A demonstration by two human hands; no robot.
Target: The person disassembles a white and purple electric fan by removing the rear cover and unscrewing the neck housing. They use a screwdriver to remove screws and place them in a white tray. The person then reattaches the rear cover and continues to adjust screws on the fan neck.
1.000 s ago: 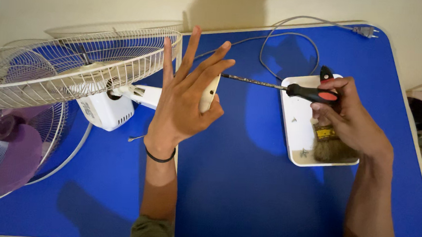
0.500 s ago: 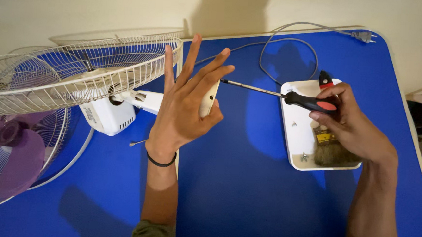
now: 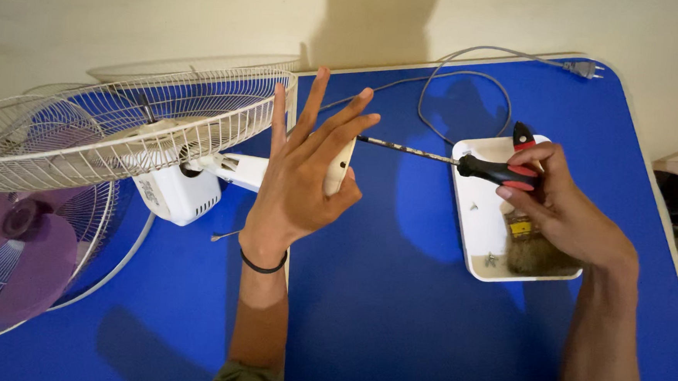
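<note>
The left hand (image 3: 305,177) is standing upright with its fingers (image 3: 312,108) spread wide and straight, the palm and thumb pressing a smooth white plastic fan part (image 3: 339,167) that is showing just past the palm's right edge. The right hand (image 3: 562,206) is gripping a screwdriver (image 3: 464,164) with its fingers (image 3: 530,158) curled tight around the black and red handle. The thin metal shaft is running leftward from those fingers, its tip meeting the white part beside the left thumb. Under the right fingers, a shallow white rectangular tray (image 3: 470,220) is holding a bristle brush (image 3: 528,247) and small screws. Left of the spread fingers, a white wire fan guard (image 3: 117,136) is lying tilted over the white motor housing (image 3: 176,193); purple blades (image 3: 30,255) are sitting further left. A grey power cord (image 3: 461,73) is looping beyond the fingertips across the matte blue table (image 3: 394,309).
</note>
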